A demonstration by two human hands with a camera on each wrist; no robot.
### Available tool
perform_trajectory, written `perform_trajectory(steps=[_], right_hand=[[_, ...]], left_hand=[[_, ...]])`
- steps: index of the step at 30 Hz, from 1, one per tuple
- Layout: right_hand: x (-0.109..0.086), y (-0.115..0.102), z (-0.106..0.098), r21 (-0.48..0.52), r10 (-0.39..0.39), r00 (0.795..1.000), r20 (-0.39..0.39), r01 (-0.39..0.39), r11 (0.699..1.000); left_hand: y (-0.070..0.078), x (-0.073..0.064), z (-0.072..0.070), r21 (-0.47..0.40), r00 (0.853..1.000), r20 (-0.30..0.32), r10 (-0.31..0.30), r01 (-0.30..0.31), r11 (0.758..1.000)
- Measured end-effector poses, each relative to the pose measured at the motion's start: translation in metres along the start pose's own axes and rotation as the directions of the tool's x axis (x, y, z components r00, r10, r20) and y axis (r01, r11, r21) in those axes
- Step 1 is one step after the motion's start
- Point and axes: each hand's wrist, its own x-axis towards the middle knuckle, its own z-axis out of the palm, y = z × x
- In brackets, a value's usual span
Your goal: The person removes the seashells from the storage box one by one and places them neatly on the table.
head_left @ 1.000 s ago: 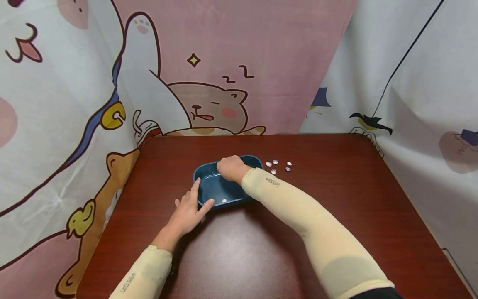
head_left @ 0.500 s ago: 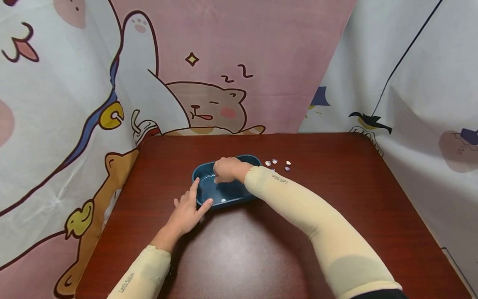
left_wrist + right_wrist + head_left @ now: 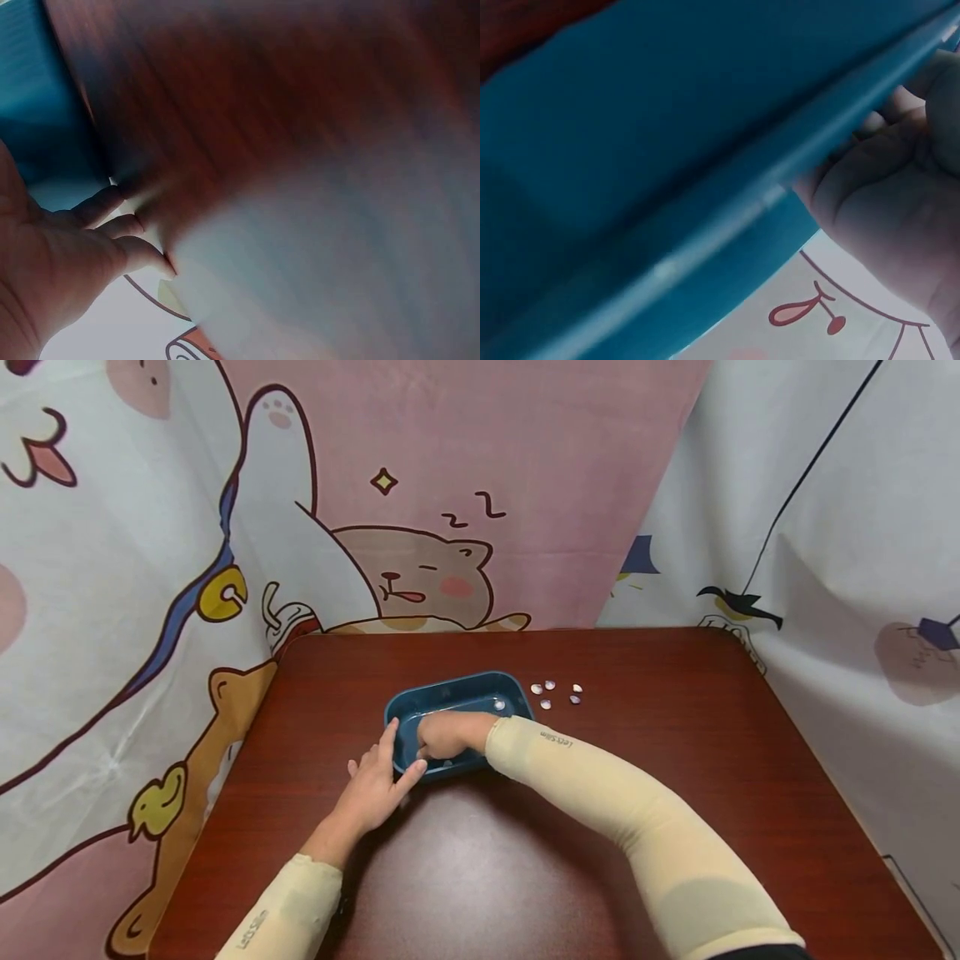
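Left hand (image 3: 375, 785): at the left end of the blue tray (image 3: 457, 693), with fingers spread apart; touching the left rim with one fingertip and the near rim with the thumb.
Right hand (image 3: 447, 733): dipped inside the tray, toward the left part, with fingers bent down; near the left thumb. Cannot tell if pinching anything, with the tips mostly hidden.
Tray: long, with round corners and low walls; sitting flat on the brown table (image 3: 675, 693), a bit slanted, in front of both arms.
First bit (image 3: 499, 704): small and pale; lying in the tray near the far right corner.
Second bit (image 3: 447, 763): pale too; in the tray by the near wall, just beside the right hand, partly hidden.
Five more bits (image 3: 545, 704): small, pale, some bluish; in a loose bunch on the table, just right of the tray.
Left sleeve (image 3: 281, 902): cream, with little dark letters.
Right sleeve (image 3: 630, 818): cream too, reaching over the table.
Back cloth (image 3: 570, 468): pink, with a sleepy cat (image 3: 435, 581) drawn low down.
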Motion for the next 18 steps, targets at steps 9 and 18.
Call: perform_trajectory(steps=[9, 18], right_hand=[[0.0000, -0.0084, 0.0045, 0.014, -0.031, 1.000, 0.003, 0.031, 0.999], [0.0008, -0.0079, 0.0057, 0.028, -0.042, 0.998, 0.044, 0.041, 0.999]], left_hand=[[0.0014, 0.0008, -0.0004, 0.018, 1.000, -0.020, 0.022, -0.022, 1.000], [0.0002, -0.0007, -0.0007, 0.012, 1.000, -0.013, 0.013, -0.013, 1.000]])
